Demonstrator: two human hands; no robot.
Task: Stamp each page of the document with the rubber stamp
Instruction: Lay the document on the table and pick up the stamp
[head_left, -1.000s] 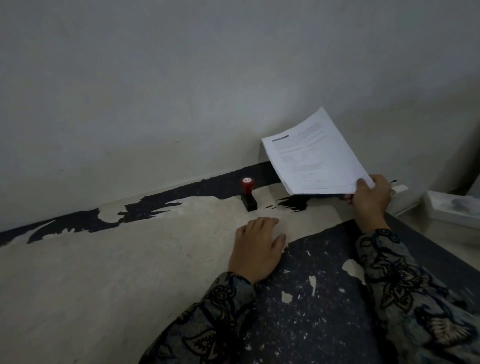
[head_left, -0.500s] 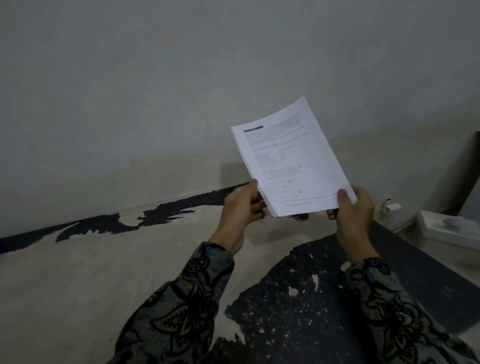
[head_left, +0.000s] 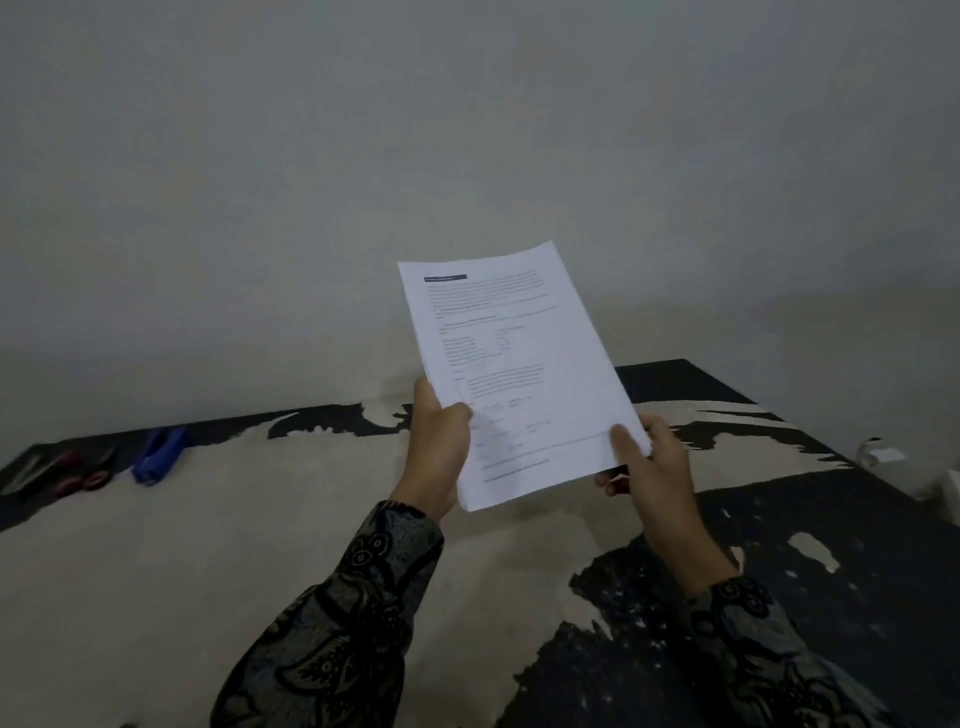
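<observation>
I hold a white printed document (head_left: 511, 364), several sheets thick, upright in the air above the worn table (head_left: 260, 545). My left hand (head_left: 439, 447) grips its lower left edge, thumb on the front page. At the lower right corner my right hand (head_left: 649, 467) pinches the sheets, thumb on top and fingers behind. The rubber stamp is hidden from view, likely behind the paper or my hands.
A blue stapler (head_left: 158, 454) and red-handled scissors (head_left: 78, 475) lie at the table's far left by the wall. A white object (head_left: 883, 457) sits past the table's right edge. The grey wall runs close behind the table.
My left hand left the table and took the document's left edge. The document came toward the middle and closer to me. The view swung left, so the stapler and scissors appeared.
</observation>
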